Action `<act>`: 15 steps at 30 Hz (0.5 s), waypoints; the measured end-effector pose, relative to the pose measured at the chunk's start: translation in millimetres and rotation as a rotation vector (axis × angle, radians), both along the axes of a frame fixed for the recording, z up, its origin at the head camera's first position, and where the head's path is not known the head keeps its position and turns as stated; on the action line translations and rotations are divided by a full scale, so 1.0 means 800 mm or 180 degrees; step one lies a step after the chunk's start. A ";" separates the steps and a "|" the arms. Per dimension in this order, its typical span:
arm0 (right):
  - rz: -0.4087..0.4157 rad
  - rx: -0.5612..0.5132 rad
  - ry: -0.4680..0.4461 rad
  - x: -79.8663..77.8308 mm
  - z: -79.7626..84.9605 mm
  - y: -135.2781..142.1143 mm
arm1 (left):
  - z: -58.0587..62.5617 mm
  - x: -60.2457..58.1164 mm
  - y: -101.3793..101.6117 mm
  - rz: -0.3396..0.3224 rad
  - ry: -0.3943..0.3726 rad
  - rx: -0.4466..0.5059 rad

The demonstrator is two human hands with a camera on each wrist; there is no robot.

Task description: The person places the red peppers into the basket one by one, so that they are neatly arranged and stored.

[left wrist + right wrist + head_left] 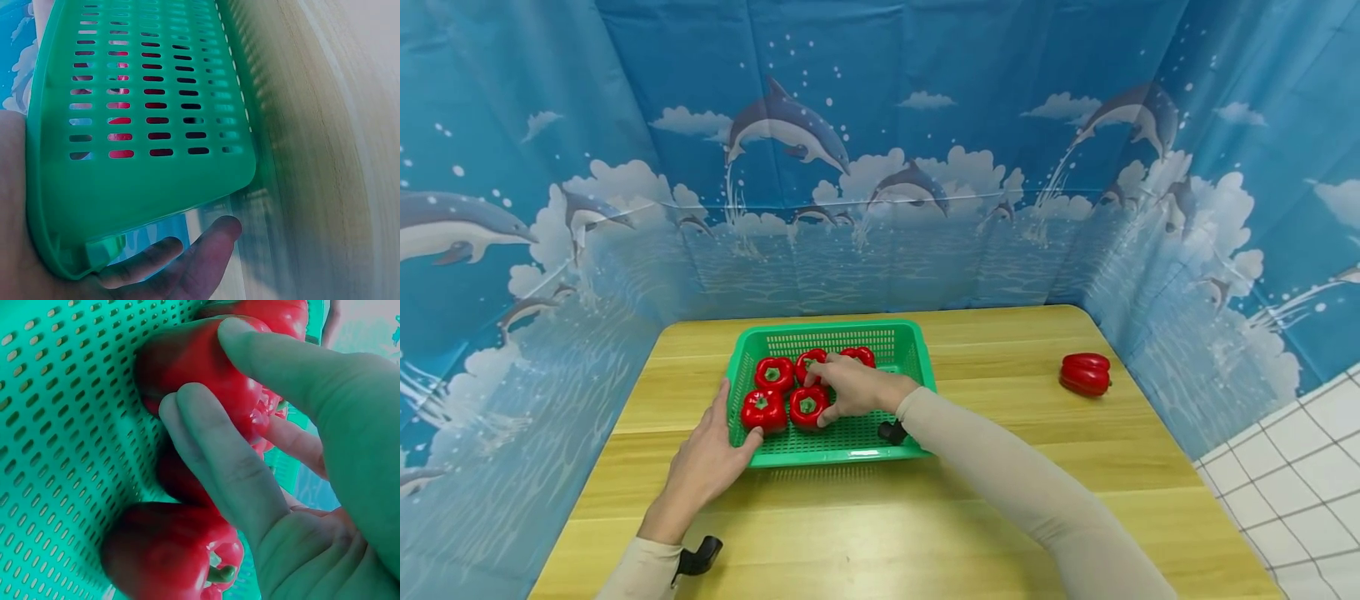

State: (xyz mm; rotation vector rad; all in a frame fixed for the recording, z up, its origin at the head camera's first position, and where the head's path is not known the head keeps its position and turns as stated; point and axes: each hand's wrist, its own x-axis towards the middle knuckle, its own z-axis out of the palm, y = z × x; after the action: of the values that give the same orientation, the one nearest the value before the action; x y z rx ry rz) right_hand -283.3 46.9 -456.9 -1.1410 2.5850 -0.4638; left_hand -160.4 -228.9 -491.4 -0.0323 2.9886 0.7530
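Note:
A green plastic basket [842,457] stands on the table, holding several red bell peppers, stem ends up. My left hand [707,454] holds its near left corner, thumb over the rim, fingers along the outside; the left wrist view shows these fingers [206,256] by the slotted wall. Inside the basket, my right hand [861,389] grips the front middle bell pepper [807,402] between thumb and fingers. Beside it is the front left bell pepper [763,410]. Behind them sit a back left bell pepper [774,374] and a back right bell pepper [861,356], partly hidden by my right hand.
Another red bell pepper [1085,374] lies on its side at the right of the wooden table [1000,367]. A blue dolphin-print curtain [887,167] hangs behind and at both sides. White tiles [1300,467] show at the lower right.

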 end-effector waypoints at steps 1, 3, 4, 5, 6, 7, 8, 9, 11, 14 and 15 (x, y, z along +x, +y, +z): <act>-0.0002 -0.0012 -0.0017 0.000 0.001 0.001 | 0.000 0.000 0.000 0.0002 -0.0011 0.0002; -0.0006 -0.0047 -0.0060 0.001 0.003 0.004 | -0.001 0.000 0.000 0.0002 -0.0029 0.0005; -0.0006 -0.0068 -0.0082 0.001 0.004 0.006 | -0.001 0.001 0.000 0.0003 -0.0034 0.0005; 0.0002 -0.0085 -0.0102 0.001 0.005 0.008 | -0.001 0.001 0.000 0.0005 -0.0035 0.0002; 0.0011 -0.0107 -0.0114 0.002 0.007 0.010 | -0.001 0.001 -0.001 0.0007 -0.0034 -0.0001; 0.0017 -0.0135 -0.0125 0.002 0.008 0.013 | -0.001 0.001 -0.001 0.0007 -0.0031 -0.0002; 0.0019 -0.0164 -0.0133 0.003 0.010 0.015 | -0.001 0.001 -0.001 0.0005 -0.0028 -0.0005; 0.0016 -0.0193 -0.0146 0.003 0.011 0.018 | -0.001 0.001 -0.001 0.0002 -0.0026 -0.0007; 0.0007 -0.0256 -0.0160 0.004 0.014 0.023 | 0.000 0.001 0.000 -0.0007 -0.0019 -0.0011; -0.0031 -0.0340 -0.0177 0.007 0.019 0.031 | 0.000 0.001 0.001 -0.0015 -0.0016 -0.0014; -0.0042 -0.0364 -0.0184 0.008 0.021 0.034 | 0.000 0.001 0.001 -0.0017 -0.0014 -0.0014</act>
State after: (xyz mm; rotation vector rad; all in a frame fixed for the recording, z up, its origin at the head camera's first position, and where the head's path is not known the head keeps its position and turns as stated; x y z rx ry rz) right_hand -276.8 74.3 -440.1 -1.1297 2.5464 -0.6453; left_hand -159.4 -228.1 -491.7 -0.0261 2.9849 0.7448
